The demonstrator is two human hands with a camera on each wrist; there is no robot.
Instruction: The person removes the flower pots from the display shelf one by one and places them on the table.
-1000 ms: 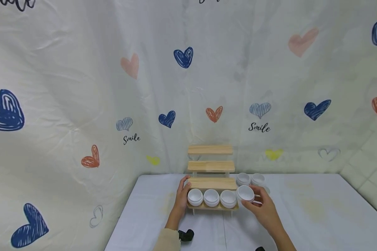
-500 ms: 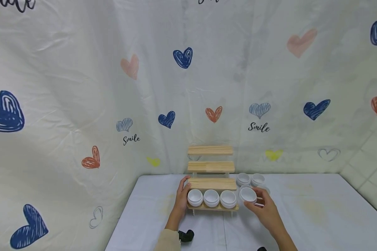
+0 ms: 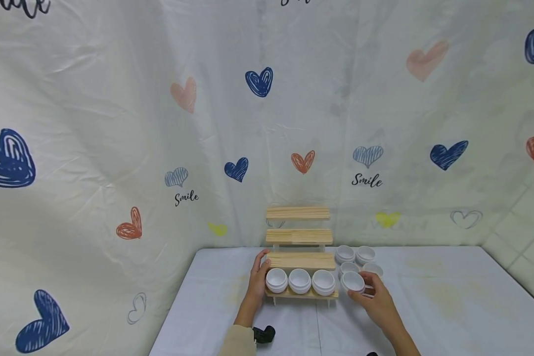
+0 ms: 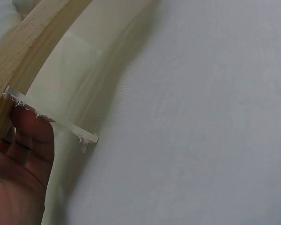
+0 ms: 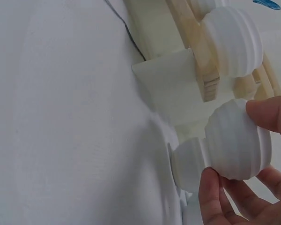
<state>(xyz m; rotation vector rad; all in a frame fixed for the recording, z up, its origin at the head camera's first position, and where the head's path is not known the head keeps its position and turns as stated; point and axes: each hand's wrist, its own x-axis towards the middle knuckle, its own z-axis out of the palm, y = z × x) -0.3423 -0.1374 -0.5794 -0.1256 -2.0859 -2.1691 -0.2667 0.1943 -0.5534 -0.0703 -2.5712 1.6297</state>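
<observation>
My left hand (image 3: 256, 282) grips the left side of a stepped wooden stand (image 3: 299, 236). Curled fingers (image 4: 33, 129) show under the end of a wooden board in the left wrist view. Three white cups (image 3: 299, 281) stand in a row on its lowest step. To the right of the stand, my right hand (image 3: 377, 300) pinches another small white cup (image 3: 353, 282) between thumb and fingers. In the right wrist view this ribbed cup (image 5: 236, 140) is tilted and lies close to a second cup (image 5: 189, 161). Whether its base touches the table is hard to tell.
Several more white cups (image 3: 345, 254) are grouped on the white-covered table (image 3: 431, 301) behind the held one. The stand's three upper steps are bare. A heart-printed curtain (image 3: 320, 109) hangs directly behind the table.
My right hand has carried the pinched cup a little to the right and downward, away from the lowest step. The left hand and the stand have stayed in place.
</observation>
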